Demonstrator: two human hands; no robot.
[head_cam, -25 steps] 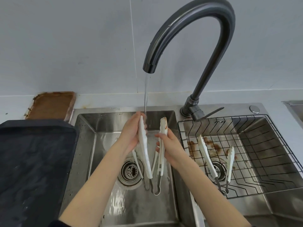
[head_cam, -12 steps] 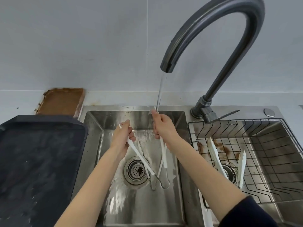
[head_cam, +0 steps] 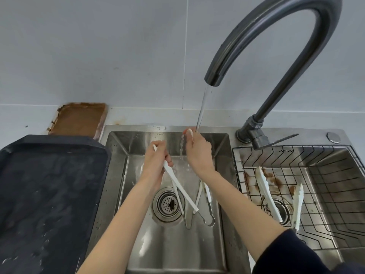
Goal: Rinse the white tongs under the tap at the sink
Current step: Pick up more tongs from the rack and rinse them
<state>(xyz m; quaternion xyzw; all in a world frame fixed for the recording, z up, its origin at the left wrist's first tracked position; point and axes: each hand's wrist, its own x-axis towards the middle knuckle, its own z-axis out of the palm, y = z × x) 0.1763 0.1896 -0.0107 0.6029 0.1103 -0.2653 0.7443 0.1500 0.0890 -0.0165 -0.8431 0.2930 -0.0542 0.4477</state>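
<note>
Over the left sink basin (head_cam: 223, 155) I hold two pairs of white tongs. My left hand (head_cam: 156, 163) grips one pair of white tongs (head_cam: 182, 191) near its tips, its metal loop end hanging down beside the drain (head_cam: 168, 204). My right hand (head_cam: 197, 153) grips the second pair of tongs (head_cam: 205, 192), its white tips sticking up at the water stream. Water runs from the dark curved tap (head_cam: 262, 36) onto my right hand's fingers and the tong tips.
A third pair of white tongs (head_cam: 268, 192) lies in a wire basket (head_cam: 335, 186) in the right basin, with brown stains under it. A dark tray (head_cam: 45, 194) sits left of the sink, a brown-crusted tray (head_cam: 79, 119) behind it. The tap lever (head_cam: 280, 139) points right.
The view has shifted left, so the tap sits further right in frame. My right hand has lifted its tongs up into the stream; my left hand has swung its tongs away to the left and lower.
</note>
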